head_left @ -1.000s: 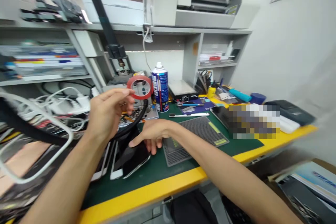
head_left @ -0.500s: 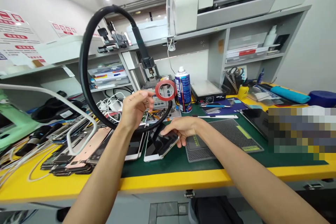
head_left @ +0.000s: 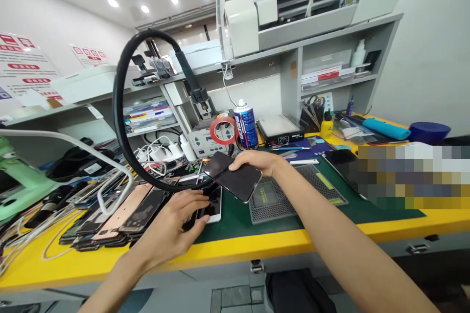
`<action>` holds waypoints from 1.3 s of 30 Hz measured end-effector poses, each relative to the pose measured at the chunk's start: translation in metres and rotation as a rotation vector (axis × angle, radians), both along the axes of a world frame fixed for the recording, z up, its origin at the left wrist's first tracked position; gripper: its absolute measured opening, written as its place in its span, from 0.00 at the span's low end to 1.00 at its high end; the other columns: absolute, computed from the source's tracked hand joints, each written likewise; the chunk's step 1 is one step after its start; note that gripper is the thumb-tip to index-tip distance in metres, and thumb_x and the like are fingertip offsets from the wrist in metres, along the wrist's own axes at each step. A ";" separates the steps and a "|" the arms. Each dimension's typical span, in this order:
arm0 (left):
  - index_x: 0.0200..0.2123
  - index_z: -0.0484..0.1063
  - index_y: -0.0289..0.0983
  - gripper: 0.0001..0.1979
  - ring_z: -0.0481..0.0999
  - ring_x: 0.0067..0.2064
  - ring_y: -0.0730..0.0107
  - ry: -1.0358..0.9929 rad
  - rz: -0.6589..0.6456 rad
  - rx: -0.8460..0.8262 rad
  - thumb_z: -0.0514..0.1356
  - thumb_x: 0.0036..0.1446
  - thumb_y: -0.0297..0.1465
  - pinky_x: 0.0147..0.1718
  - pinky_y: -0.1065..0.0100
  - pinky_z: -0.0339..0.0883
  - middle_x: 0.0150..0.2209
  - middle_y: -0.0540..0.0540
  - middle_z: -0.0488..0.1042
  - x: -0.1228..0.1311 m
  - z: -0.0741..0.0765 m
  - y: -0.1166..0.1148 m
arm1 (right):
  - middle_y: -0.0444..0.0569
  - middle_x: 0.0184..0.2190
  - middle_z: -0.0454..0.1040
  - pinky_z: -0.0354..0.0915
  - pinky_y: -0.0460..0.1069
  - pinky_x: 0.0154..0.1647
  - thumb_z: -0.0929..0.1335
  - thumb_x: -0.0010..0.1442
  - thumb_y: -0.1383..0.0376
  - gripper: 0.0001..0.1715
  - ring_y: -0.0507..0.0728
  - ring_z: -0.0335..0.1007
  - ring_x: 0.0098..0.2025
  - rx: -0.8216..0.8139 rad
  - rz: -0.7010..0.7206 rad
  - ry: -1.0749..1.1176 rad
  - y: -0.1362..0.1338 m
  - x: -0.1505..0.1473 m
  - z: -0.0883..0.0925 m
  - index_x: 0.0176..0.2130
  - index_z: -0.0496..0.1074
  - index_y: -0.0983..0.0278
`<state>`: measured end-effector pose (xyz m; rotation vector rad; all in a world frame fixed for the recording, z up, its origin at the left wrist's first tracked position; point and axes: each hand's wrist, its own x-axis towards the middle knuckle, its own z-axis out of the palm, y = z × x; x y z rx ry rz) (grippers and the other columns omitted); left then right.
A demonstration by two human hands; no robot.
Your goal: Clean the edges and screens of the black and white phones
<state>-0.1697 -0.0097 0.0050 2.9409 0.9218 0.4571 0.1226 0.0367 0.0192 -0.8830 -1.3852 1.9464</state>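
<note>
My right hand (head_left: 262, 162) grips a black smartphone (head_left: 240, 182) by its edge, thumb on the dark glass, tilted above the green mat (head_left: 231, 227). To the left, my left hand (head_left: 176, 225) reaches over a white-framed device with a dark screen (head_left: 217, 205) lying on the mat. Its fingers are stretched out and the thumb stands apart, near the device's lower edge. Whether the fingertips press on it I cannot tell. A thick black hose (head_left: 119, 102) loops above and behind my left hand.
Stacked phone parts (head_left: 113, 217) lie left. A grey perforated pad (head_left: 293, 205) is right of the held phone. Behind stand a blue spray can (head_left: 246, 126), a red ring (head_left: 223, 130) and a flat heating plate (head_left: 281, 132). A dark tablet (head_left: 343, 168) lies at right.
My right hand has lifted the black smartphone off the white-framed device and turned its glass upward. My left hand has come down from near the red ring to the white-framed device.
</note>
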 end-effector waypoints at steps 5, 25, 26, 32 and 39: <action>0.63 0.64 0.44 0.24 0.61 0.65 0.52 0.257 -0.054 0.135 0.54 0.66 0.41 0.64 0.46 0.51 0.63 0.44 0.66 0.013 -0.007 0.005 | 0.53 0.33 0.80 0.74 0.46 0.33 0.75 0.51 0.65 0.14 0.55 0.78 0.32 0.063 -0.034 0.056 0.002 0.005 -0.003 0.37 0.76 0.71; 0.51 0.72 0.44 0.18 0.70 0.57 0.53 0.278 -0.140 0.178 0.55 0.57 0.29 0.62 0.48 0.54 0.54 0.43 0.73 0.026 0.006 -0.004 | 0.54 0.37 0.80 0.74 0.49 0.41 0.77 0.48 0.69 0.15 0.58 0.79 0.38 0.098 -0.177 0.127 0.004 0.006 -0.003 0.38 0.75 0.68; 0.50 0.72 0.43 0.18 0.70 0.56 0.52 0.272 -0.137 0.168 0.56 0.56 0.29 0.62 0.48 0.55 0.53 0.42 0.73 0.026 0.006 -0.004 | 0.53 0.37 0.80 0.75 0.49 0.41 0.77 0.48 0.69 0.15 0.58 0.79 0.38 0.097 -0.170 0.129 0.006 0.006 -0.004 0.37 0.75 0.68; 0.47 0.73 0.40 0.14 0.71 0.53 0.50 -0.156 0.059 -0.129 0.58 0.59 0.36 0.54 0.50 0.64 0.51 0.39 0.73 0.042 0.006 0.003 | 0.53 0.35 0.80 0.75 0.52 0.40 0.76 0.48 0.68 0.15 0.58 0.78 0.36 0.128 -0.181 0.178 0.016 0.005 -0.011 0.38 0.76 0.69; 0.37 0.72 0.35 0.14 0.76 0.36 0.62 -1.199 0.268 -1.095 0.64 0.54 0.39 0.35 0.61 0.74 0.34 0.45 0.73 0.111 0.033 0.038 | 0.51 0.35 0.79 0.74 0.51 0.37 0.73 0.51 0.63 0.15 0.56 0.76 0.35 0.272 -0.433 0.158 0.006 0.011 0.005 0.39 0.75 0.67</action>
